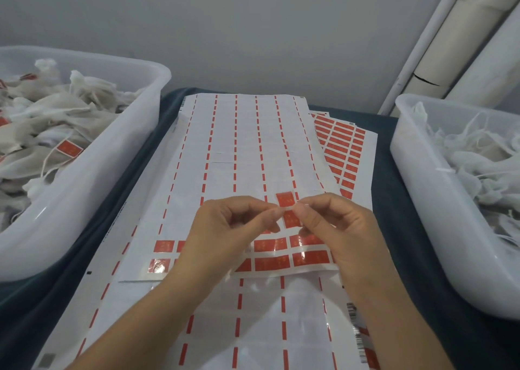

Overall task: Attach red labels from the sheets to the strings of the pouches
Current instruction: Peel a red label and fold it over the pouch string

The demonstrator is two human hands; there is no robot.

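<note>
Both hands (284, 229) pinching one glossy red label (285, 200), folded over, above the sheet (239, 150).

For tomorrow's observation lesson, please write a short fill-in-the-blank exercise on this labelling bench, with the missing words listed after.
1. Both hands, the left hand and the right hand, pinch one peeled label whose colour is ____.
2. The tub holding pouches that already carry labels stands on the person's ____ side.
3. The label sheets lie on a dark ____ cloth.
4. The right tub holds pouches whose colour is ____.

Missing words: red; left; blue; white
</note>
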